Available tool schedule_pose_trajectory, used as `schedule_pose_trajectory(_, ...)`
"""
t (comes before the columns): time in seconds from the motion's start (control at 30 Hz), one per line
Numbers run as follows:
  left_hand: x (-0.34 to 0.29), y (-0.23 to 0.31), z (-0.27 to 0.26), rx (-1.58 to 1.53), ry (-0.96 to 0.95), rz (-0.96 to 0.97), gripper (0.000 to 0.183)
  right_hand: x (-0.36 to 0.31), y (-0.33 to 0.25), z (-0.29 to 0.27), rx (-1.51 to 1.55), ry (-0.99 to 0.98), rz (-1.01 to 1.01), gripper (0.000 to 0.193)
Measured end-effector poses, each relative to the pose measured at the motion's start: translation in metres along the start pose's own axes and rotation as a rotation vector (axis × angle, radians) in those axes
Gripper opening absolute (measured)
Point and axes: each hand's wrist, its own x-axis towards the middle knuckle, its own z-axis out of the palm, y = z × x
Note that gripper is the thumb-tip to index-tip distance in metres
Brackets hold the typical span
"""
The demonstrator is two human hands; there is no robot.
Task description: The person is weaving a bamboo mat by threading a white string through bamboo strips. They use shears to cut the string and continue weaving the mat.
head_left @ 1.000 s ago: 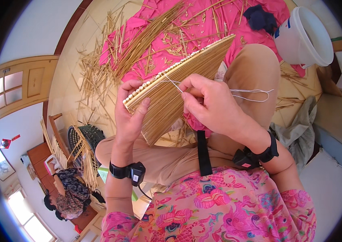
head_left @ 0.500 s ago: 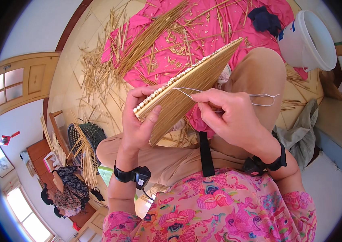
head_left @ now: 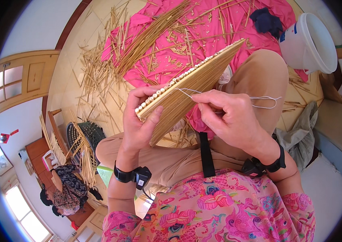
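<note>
The left hand (head_left: 138, 127) gripped the straw mat (head_left: 187, 86) at its stitched edge to steady it, while the right hand (head_left: 229, 117) pinched the white thread (head_left: 265, 99), pulling it tight.

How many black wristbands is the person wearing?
2. One black wristband is on the left wrist, below the left hand holding the straw mat. The other wristband is on the right wrist, behind the right hand pinching white thread.
</note>
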Motion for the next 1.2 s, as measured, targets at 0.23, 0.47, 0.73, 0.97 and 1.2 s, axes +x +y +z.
schedule_pose_trajectory(0.23, 0.0, -0.002, -0.003, 0.011, -0.009, -0.003, 0.034, 0.001, -0.004, -0.001, 0.0, -0.019, 0.055, 0.016)
schedule_pose_trajectory(0.47, -0.001, -0.003, -0.002, -0.002, -0.009, 0.008, 0.034, -0.001, -0.006, 0.001, -0.028, 0.001, 0.038, 0.015)
schedule_pose_trajectory(0.73, 0.007, -0.01, -0.011, 0.049, 0.109, 0.006, 0.037, 0.003, 0.004, 0.007, 0.059, 0.086, 0.134, 0.015)
schedule_pose_trajectory(0.97, 0.02, -0.014, -0.018, -0.065, 0.163, -0.067, 0.035, 0.015, 0.012, 0.012, 0.043, 0.103, 0.03, 0.018)
schedule_pose_trajectory(1.2, 0.008, -0.011, -0.011, 0.089, 0.077, -0.004, 0.041, 0.025, 0.006, 0.0, -0.173, 0.141, -0.154, 0.015)
